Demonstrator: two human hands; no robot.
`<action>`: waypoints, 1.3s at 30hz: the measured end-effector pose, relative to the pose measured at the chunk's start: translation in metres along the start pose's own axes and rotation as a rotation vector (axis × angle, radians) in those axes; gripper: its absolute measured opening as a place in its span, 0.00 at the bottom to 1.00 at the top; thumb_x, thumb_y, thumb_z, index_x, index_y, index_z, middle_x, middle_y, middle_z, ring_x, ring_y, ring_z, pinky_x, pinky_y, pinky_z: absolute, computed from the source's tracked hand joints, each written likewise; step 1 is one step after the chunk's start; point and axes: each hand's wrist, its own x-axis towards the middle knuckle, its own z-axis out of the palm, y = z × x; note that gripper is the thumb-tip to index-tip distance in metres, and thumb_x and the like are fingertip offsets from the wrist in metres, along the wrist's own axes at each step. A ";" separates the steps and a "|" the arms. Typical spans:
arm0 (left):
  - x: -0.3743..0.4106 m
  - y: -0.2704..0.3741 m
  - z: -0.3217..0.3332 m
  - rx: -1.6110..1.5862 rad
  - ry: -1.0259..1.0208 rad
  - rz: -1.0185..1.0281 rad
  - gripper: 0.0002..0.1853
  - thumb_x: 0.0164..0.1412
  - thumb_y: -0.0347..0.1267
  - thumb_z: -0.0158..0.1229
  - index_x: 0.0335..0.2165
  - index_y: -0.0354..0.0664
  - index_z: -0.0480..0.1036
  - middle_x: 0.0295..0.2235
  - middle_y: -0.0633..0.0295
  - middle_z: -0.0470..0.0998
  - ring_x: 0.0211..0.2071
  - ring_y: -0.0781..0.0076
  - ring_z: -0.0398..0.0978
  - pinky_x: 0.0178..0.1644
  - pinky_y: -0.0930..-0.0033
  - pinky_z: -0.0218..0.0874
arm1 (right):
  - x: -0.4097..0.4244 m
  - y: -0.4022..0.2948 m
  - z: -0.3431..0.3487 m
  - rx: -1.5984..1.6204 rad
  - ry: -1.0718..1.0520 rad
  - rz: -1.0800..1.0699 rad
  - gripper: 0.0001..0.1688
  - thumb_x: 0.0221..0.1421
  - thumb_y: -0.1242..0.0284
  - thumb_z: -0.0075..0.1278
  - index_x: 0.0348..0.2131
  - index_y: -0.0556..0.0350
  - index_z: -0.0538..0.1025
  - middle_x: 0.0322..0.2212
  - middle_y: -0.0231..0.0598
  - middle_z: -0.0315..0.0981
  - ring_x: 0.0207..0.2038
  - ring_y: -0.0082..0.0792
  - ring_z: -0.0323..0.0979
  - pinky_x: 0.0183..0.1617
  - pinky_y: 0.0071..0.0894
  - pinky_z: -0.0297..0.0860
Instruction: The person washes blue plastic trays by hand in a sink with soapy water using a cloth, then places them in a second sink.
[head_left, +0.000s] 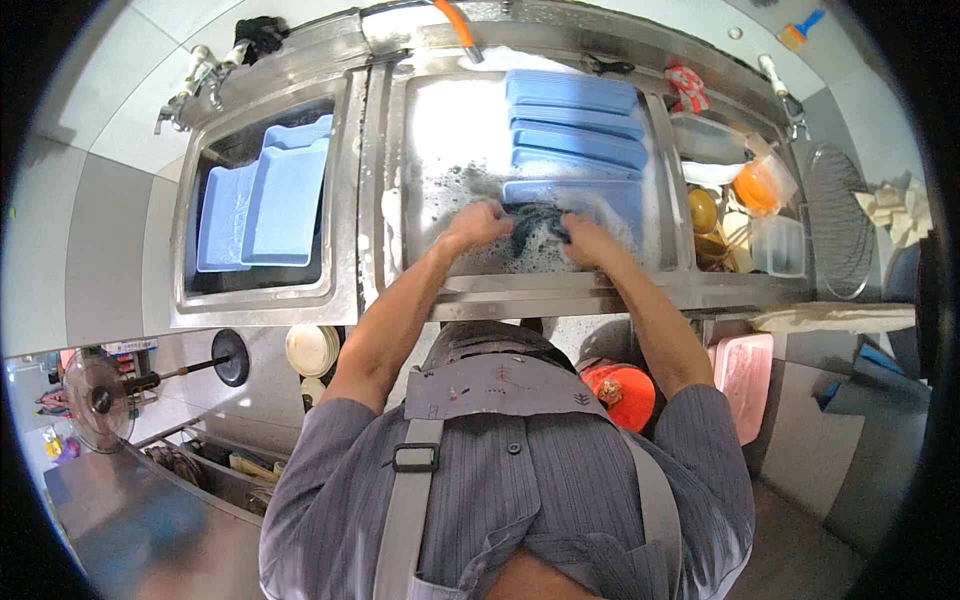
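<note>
In the middle sink basin (525, 285) of soapy water, my left hand (477, 225) and my right hand (589, 238) grip a dark, wet cloth (536, 221) from its two sides. Just beyond it lies a blue plastic tray (600, 196), partly under the suds. Farther back, several more blue trays (574, 116) stand in a tilted row in the same basin. The left basin holds a few blue trays (283, 202) that overlap one another.
An orange hose (455, 22) hangs over the back edge. The right basin holds clear plastic containers (778, 246), an orange bowl (755, 187) and a yellowish bowl (702, 210). Taps (196, 82) stand at the back left. Below the sink are a red bucket (626, 394) and stacked plates (309, 350).
</note>
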 end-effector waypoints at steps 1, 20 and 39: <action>0.013 -0.004 0.016 0.023 0.131 -0.005 0.23 0.53 0.45 0.62 0.31 0.32 0.78 0.32 0.39 0.79 0.37 0.41 0.78 0.44 0.50 0.69 | 0.010 0.001 0.010 -0.013 -0.063 -0.024 0.23 0.53 0.66 0.55 0.44 0.65 0.72 0.42 0.57 0.72 0.45 0.56 0.72 0.47 0.51 0.71; 0.039 0.011 0.030 -0.096 0.647 -0.280 0.13 0.51 0.34 0.54 0.34 0.40 0.78 0.32 0.44 0.81 0.38 0.43 0.78 0.46 0.50 0.68 | -0.025 0.049 -0.059 -0.116 0.518 0.336 0.12 0.53 0.72 0.51 0.37 0.62 0.74 0.35 0.57 0.77 0.35 0.57 0.77 0.38 0.53 0.74; 0.042 -0.017 0.032 -0.146 0.692 -0.240 0.11 0.46 0.34 0.59 0.29 0.41 0.78 0.27 0.49 0.81 0.34 0.47 0.79 0.44 0.55 0.68 | 0.066 -0.076 -0.039 -0.187 0.730 0.039 0.09 0.54 0.72 0.47 0.36 0.53 0.73 0.37 0.43 0.70 0.44 0.44 0.68 0.47 0.52 0.61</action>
